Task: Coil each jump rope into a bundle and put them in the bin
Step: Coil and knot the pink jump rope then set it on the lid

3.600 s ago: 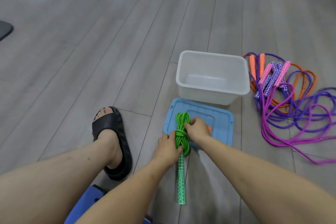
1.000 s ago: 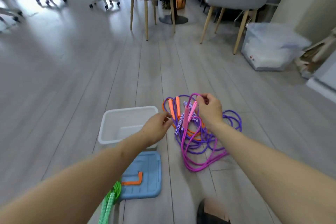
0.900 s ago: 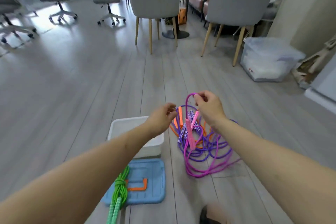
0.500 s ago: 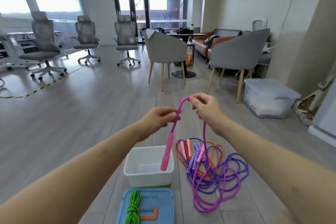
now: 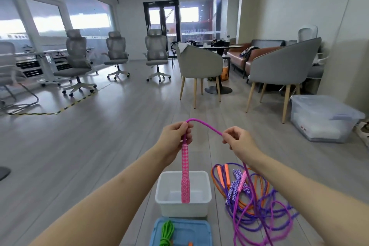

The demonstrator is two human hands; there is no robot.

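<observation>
Pink jump rope (image 5: 203, 125) pinched by left hand (image 5: 174, 139) and right hand (image 5: 238, 140); handle dangles over white bin (image 5: 183, 207).

Left hand (image 5: 175, 136) and right hand (image 5: 238, 142) pinch pink jump rope (image 5: 205, 125) aloft; its handle (image 5: 185, 175) hangs over white bin (image 5: 183, 208). Green bundle (image 5: 166, 234) on blue lid (image 5: 199, 231).

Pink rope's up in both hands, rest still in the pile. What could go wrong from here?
1. The pink rope trails from the right hand into the tangle of purple and orange ropes; coiling may drag those along.
2. The pink handle hangs from the left hand above the white bin; it might swing and knock the rim.
3. The green bundle lies on the blue lid, not binned; easily forgotten.
</observation>
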